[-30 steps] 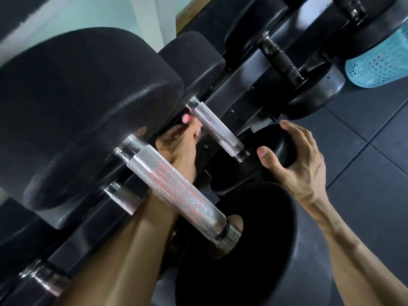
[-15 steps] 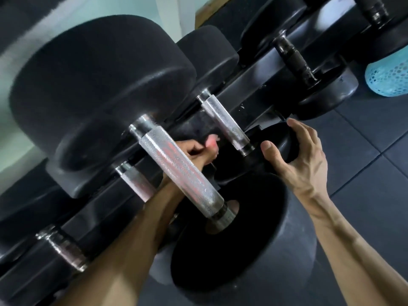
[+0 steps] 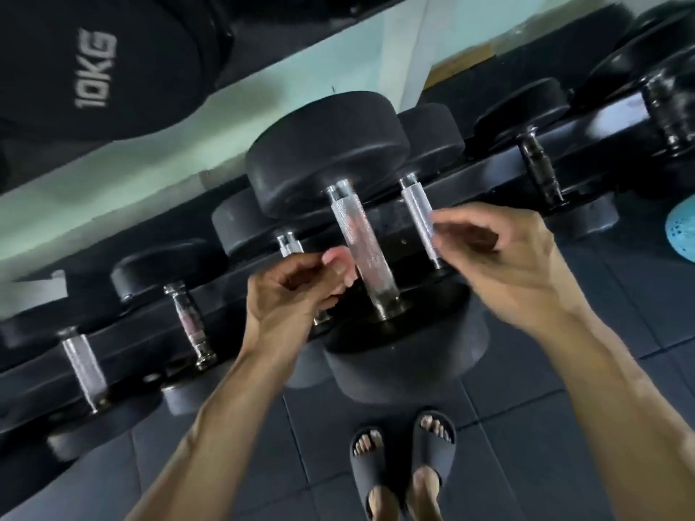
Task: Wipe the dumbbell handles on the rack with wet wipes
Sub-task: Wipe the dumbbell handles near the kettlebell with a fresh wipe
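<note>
above the rack [image 3: 489,174], curled hands flank a knurled cylindrical steel handle [image 3: 361,246]

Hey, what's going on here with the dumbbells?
A person stands at a dumbbell rack on a dark rubber floor. Both hands are raised in front of the biggest dumbbell's knurled handle: the left hand to its left with fingers curled, the right hand to its right, in front of the neighbouring handle. Neither hand grips a handle, and no wipe is clearly visible through the blur.
</note>
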Tool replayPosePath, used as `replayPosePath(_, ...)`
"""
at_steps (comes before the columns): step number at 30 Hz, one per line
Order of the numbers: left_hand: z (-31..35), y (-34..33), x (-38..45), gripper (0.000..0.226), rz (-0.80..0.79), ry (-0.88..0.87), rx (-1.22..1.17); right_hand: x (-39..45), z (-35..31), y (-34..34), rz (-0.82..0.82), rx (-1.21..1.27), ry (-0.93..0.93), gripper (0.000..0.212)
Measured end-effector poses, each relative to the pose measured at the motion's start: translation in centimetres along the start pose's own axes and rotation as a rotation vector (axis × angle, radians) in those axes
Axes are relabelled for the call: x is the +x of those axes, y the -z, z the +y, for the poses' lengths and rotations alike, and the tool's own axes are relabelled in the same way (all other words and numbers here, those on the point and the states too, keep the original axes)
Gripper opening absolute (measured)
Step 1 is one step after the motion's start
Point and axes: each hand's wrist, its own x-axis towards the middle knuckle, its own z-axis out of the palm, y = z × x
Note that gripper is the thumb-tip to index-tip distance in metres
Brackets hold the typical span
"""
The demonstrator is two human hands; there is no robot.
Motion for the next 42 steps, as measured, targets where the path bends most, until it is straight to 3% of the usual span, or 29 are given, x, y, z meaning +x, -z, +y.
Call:
replayPosePath(6,2.1,-1.2,-2.7,0.025,-0.055,0.007,-0.094,-1.6,-4.5,-1.9,-0.323,0.045,0.137,0.044)
replayPosePath(9,2.8,-2.0,-3.1,0.031,-0.110,0.029,-0.148,-2.3,-4.7,-2.0,-0.248,0.042,0.173,0.038)
replayPosePath(13,2.7,-2.6,-3.5,0.020,-0.212,0.065,-0.155,-2.3,-3.5,-1.1,-0.143,0.124,0.133,0.031)
replayPosePath(15,2.2,-2.9,-3.7,0.023,-0.081,-0.019,0.062,-2.0,-2.5,-0.8,-0.112,0.165,0.108,0.028)
replayPosePath(18,1.0,-3.3,-4.3,0.021,0.245,-0.136,0.389,-0.8,-1.1,-0.7,-0.063,0.228,0.054,0.024)
replayPosePath(21,-0.4,-4.6,-4.8,0.023,0.342,-0.090,0.404,1.0,0.0,-0.9,-0.076,0.235,0.015,0.013)
replayPosePath(25,-0.7,-6.5,-5.2,0.032,0.486,0.049,0.352,2.9,1.5,-1.3,-0.166,0.227,0.059,0.015)
replayPosePath(28,0.0,-7.7,-5.3,0.021,0.552,0.150,0.382,4.4,1.9,-1.7,-0.174,0.257,0.096,0.019)
replayPosePath(31,0.3,-8.4,-4.8,0.015,0.621,0.224,0.388,6.6,1.9,-3.1,-0.167,0.363,0.147,0.009)
replayPosePath(34,0.0,-8.7,-4.8,0.018,0.678,0.192,0.386,8.3,1.2,-4.9,-0.188,0.442,0.173,0.007)
replayPosePath(39,-0.5,-8.7,-4.8,0.025,0.703,0.147,0.423,8.8,1.2,-6.7,-0.205,0.526,0.053,0.005)
replayPosePath(42,-0.6,-8.7,-4.8,0.025,0.707,0.146,0.434,8.7,1.9,-6.1,-0.282,0.476,0.071,0.001)
